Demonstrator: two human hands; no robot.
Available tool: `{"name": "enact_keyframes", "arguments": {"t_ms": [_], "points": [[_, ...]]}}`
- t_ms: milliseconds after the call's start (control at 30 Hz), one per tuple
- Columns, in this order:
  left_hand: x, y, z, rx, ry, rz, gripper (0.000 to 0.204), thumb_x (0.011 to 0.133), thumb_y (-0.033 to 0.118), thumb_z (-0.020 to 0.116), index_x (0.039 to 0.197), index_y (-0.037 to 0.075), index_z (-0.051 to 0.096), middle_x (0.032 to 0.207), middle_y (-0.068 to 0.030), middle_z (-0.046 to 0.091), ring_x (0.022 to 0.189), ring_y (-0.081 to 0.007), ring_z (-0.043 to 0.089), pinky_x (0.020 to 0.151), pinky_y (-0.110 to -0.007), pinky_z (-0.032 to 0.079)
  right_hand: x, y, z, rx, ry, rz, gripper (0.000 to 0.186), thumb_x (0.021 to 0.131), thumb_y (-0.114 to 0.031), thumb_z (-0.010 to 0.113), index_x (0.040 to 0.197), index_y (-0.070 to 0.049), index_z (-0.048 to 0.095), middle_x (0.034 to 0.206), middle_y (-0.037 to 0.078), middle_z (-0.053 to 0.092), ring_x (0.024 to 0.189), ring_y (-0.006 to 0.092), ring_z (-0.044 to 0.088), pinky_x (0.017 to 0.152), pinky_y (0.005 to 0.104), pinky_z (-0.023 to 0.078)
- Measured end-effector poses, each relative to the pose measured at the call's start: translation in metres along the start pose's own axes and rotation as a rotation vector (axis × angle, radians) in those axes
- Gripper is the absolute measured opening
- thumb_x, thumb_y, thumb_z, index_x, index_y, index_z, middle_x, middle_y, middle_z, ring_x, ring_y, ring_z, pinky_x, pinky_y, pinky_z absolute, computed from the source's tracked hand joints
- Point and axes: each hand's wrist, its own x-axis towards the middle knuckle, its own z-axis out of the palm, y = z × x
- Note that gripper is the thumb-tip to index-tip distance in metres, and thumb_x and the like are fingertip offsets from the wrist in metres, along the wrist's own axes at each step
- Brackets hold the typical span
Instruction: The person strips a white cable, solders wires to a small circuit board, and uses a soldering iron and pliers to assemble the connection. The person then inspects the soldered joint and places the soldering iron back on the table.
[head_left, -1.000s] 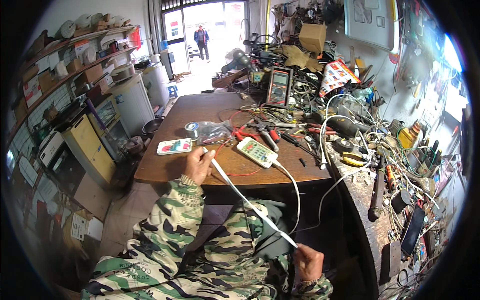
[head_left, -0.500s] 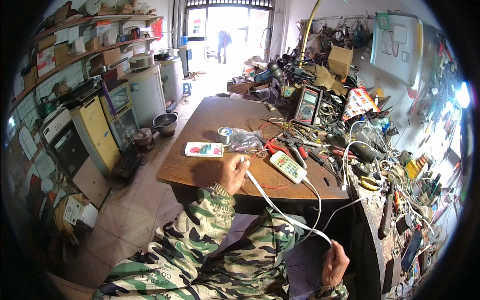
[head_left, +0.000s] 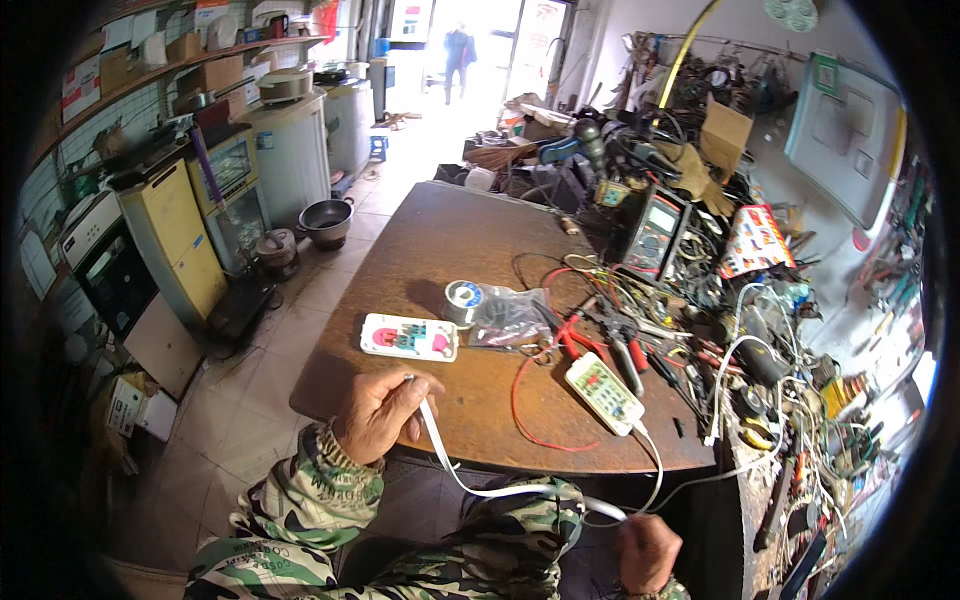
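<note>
My left hand (head_left: 388,410), just off the table's near edge, pinches one end of a flat white cable (head_left: 450,470) between thumb and fingers. The cable sags across my lap to my right hand (head_left: 648,553), which is low on the right, slightly blurred and closed around it. On the table beyond my left hand lies a white plastic case half (head_left: 410,337) with pink and green parts inside. An open white case with a circuit board (head_left: 604,393) sits to the right, a white cord leaving its near end.
A solder spool (head_left: 463,303) and clear plastic bag (head_left: 512,318) are mid-table. Red-handled pliers (head_left: 628,350), a red wire (head_left: 516,400) and a multimeter (head_left: 657,230) lie right, before heaped cables and tools. A black pot (head_left: 327,222) stands on the floor; a person (head_left: 459,60) is at the doorway.
My left hand has moved left and nearer me with the cable end. My right hand has come lower and slightly left, turning into a fist. The view has shifted.
</note>
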Motion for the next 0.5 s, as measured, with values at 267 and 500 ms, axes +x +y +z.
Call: {"name": "enact_keyframes", "arguments": {"t_ms": [267, 500], "points": [[-0.009, -0.004, -0.009, 0.062, 0.026, -0.067, 0.033, 0.105, 0.019, 0.052, 0.099, -0.009, 0.068, 0.072, -0.0089, 0.067, 0.049, -0.0066, 0.056, 0.045, -0.021, 0.045, 0.143, -0.055, 0.023, 0.514, 0.315, 0.006, 0.007, 0.094, 0.000, 0.054, 0.097, 0.005, 0.059, 0.070, 0.008, 0.060, 0.054, 0.0101, 0.055, 0.048, 0.0251, 0.044], [-0.004, 0.001, 0.000, -0.010, 0.125, -0.167, 0.022, 0.102, 0.013, 0.057, 0.113, -0.005, 0.066, 0.069, 0.0001, 0.060, 0.051, -0.0021, 0.053, 0.045, -0.020, 0.042, 0.161, -0.045, 0.065, 0.680, 0.040, 0.048, 0.011, 0.095, -0.001, 0.059, 0.104, 0.005, 0.062, 0.063, 0.003, 0.059, 0.051, 0.0071, 0.051, 0.047, 0.0243, 0.039]]}}
